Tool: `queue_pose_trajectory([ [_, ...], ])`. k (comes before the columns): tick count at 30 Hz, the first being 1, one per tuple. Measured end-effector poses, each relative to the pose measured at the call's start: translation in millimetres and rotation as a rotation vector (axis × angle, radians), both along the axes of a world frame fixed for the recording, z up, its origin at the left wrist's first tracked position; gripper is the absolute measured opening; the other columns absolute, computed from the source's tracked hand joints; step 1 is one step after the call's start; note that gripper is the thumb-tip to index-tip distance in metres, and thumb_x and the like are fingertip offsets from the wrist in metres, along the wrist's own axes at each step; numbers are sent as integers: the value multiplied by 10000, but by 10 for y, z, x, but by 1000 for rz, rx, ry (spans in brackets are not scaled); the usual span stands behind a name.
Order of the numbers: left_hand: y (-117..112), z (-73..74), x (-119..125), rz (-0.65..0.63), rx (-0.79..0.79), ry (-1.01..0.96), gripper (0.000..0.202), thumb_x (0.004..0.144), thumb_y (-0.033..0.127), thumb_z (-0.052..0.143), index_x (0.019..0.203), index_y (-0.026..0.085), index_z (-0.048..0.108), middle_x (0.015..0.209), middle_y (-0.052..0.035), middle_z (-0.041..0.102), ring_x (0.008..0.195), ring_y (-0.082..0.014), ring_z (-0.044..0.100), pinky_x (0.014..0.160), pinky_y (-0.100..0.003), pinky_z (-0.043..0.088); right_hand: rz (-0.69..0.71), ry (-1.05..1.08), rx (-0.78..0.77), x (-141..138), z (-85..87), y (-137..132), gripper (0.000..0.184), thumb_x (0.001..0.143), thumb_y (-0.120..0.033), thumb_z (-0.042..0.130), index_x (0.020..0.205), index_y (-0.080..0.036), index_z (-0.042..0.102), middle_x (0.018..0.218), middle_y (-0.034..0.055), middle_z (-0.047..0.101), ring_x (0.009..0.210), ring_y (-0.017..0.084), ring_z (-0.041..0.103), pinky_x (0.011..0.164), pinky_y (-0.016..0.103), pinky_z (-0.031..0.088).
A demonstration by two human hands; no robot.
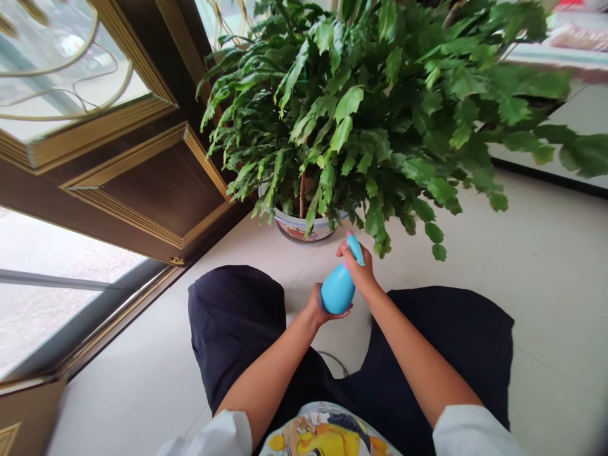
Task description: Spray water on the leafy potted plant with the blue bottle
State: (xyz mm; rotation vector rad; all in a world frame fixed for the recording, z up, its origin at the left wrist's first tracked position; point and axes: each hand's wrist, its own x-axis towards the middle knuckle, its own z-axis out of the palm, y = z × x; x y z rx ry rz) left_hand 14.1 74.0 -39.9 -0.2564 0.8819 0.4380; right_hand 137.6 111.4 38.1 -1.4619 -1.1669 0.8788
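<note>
A blue spray bottle (337, 291) with a pink part at its neck is between my two hands, tilted with its head toward the plant. My left hand (319, 308) cups the bottle's body from the left and below. Around the neck and trigger head my right hand (360, 266) is closed. Just ahead stands a large, leafy green potted plant (349, 120), its flat segmented stems hanging over the rim. The white flowerpot (308, 227) with a painted pattern is partly hidden by the leaves.
On the left, a brown and gold door (161, 183) stands open beside a threshold. Drooping stems reach far right, near a white cabinet (582, 117). My knees (237, 316) flank the bottle above the pale tiled floor (555, 266).
</note>
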Motion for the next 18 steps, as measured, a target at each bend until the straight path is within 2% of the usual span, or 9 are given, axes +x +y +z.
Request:
queue_pose_trajectory([
  [5, -13, 179, 119, -24, -5, 96, 542, 885, 455, 370, 1296, 128, 509, 1055, -190, 619, 920, -375, 658, 645, -459, 540, -33, 53, -37, 108, 41, 21, 258, 838, -482, 579, 748, -244, 620, 828, 45, 683, 836, 213, 658, 810, 401, 540],
  [11, -40, 301, 202, -22, -37, 124, 504, 900, 461, 356, 1250, 146, 537, 1034, -167, 627, 933, -363, 668, 647, -446, 551, -27, 45, -64, 196, 41, 47, 281, 830, -457, 558, 641, -250, 581, 722, 36, 629, 1016, 251, 642, 875, 391, 519],
  [18, -71, 289, 209, -9, -51, 136, 556, 925, 511, 319, 1271, 136, 539, 1060, -193, 634, 944, -379, 668, 641, -451, 545, 6, 58, -89, 174, 17, 57, 249, 820, -463, 574, 679, -258, 588, 725, 20, 638, 779, 204, 623, 841, 416, 534],
])
